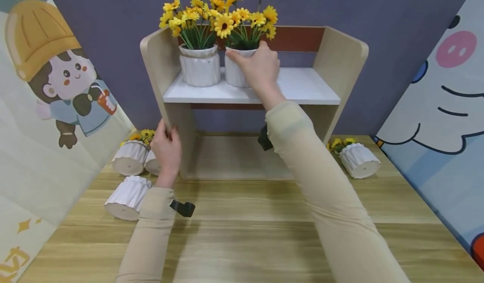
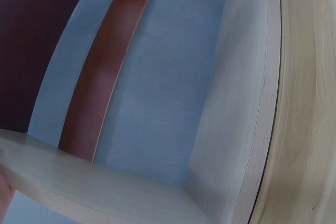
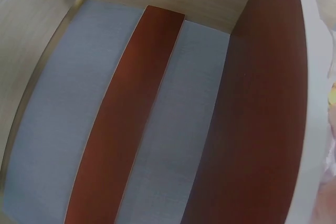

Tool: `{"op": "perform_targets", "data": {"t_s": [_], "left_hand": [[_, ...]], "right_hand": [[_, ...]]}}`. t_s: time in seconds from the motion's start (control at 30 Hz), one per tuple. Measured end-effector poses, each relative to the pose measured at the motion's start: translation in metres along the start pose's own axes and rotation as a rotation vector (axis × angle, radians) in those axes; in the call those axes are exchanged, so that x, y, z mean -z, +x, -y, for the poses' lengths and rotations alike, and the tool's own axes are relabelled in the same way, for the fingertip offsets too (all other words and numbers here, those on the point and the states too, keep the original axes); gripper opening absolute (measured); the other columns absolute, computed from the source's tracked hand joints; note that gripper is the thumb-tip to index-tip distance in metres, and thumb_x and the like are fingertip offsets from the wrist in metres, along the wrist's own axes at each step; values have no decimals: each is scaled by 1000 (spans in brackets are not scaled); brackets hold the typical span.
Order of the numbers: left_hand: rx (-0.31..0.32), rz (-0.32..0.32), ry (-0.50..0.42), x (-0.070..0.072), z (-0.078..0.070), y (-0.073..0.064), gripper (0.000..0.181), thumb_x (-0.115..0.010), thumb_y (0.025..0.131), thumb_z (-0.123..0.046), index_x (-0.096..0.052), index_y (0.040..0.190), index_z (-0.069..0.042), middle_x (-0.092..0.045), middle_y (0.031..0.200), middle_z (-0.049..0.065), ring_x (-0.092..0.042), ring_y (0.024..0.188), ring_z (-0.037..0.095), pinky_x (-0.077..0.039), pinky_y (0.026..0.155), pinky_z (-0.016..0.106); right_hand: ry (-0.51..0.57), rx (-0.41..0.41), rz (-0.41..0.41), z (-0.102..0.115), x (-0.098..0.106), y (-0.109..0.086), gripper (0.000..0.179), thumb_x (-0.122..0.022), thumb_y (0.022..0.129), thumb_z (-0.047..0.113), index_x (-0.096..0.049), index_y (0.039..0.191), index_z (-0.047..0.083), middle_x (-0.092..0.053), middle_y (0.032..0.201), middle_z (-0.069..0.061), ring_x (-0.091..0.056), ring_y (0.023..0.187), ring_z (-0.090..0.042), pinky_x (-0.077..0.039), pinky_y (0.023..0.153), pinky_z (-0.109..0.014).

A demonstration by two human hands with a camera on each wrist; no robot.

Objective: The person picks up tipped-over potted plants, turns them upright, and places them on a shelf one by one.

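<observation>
A small two-tier wooden shelf (image 1: pixel 348 50) stands on the table against the wall. On its white upper board (image 1: pixel 308 85), my right hand (image 1: pixel 266 66) grips the rim of a white flowerpot (image 1: pixel 234 73) with yellow daisies, thumb in front and fingers on the far right side. Close on its left is a matching flowerpot (image 1: pixel 200 66), upright. My left hand (image 1: pixel 168 150) holds the front edge of the left side panel (image 1: pixel 158 60), low down; in the left wrist view only a sliver of the hand (image 2: pixel 4 198) shows outside that panel.
Several white flowerpots (image 1: pixel 128 197) lie tipped over on the wooden table (image 1: pixel 227 232) left of the shelf. Another tipped flowerpot (image 1: pixel 359 161) lies to its right. Reddish-brown crosspieces (image 3: pixel 126 108) span the shelf's back. Cartoon-printed panels (image 1: pixel 446 106) flank the table.
</observation>
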State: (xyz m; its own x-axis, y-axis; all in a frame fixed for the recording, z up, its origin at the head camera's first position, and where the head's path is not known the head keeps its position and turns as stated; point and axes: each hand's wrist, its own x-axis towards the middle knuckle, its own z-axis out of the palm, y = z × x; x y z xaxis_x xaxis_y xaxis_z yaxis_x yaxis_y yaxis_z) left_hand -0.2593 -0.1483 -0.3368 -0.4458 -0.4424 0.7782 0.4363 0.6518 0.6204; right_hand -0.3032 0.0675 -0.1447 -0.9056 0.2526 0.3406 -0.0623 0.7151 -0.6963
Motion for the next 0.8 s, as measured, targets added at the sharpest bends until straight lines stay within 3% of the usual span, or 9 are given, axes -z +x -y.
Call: {"op": "perform_targets", "data": {"t_s": [0.13,0.23,0.4,0.5,0.8], "left_hand": [[11,2,-3,-2,-2,-1,18,-58,85,-13,-61,100,-2,-63,80,19,-56,68,32,-41,61,43],[14,1,-3,-2,-3,-1,19,-59,85,-13,-61,99,-1,-62,79,19,-55,67,32,-40,60,43],[9,-18,0,-1,-2,-1,19,-59,84,-13,-61,99,-1,-61,75,19,-54,65,32,-39,59,43],[0,-8,-2,0,-2,0,20,-58,86,-12,-61,101,-2,-62,78,20,-55,66,32,-41,59,42],[9,2,2,1,-2,0,19,-58,85,-13,-61,100,-2,-62,78,20,-55,66,32,-41,60,42]], "right_hand": [[-19,15,-22,0,-2,2,106,-56,64,75,-25,143,12,-42,140,-6,-41,126,-20,-34,102,-30],[2,15,-24,0,-3,1,111,-56,64,74,-14,146,12,-40,141,-7,-41,126,-19,-33,102,-29],[70,23,31,1,-1,-4,118,-58,65,71,4,146,13,-25,149,-6,-30,133,-17,-26,107,-26],[59,47,55,1,2,-8,115,-56,67,70,5,146,12,-15,152,-4,-22,136,-16,-21,109,-26],[-4,103,87,-11,7,-21,105,-53,76,65,2,146,10,-9,152,-6,-15,138,-15,-18,110,-24]]}}
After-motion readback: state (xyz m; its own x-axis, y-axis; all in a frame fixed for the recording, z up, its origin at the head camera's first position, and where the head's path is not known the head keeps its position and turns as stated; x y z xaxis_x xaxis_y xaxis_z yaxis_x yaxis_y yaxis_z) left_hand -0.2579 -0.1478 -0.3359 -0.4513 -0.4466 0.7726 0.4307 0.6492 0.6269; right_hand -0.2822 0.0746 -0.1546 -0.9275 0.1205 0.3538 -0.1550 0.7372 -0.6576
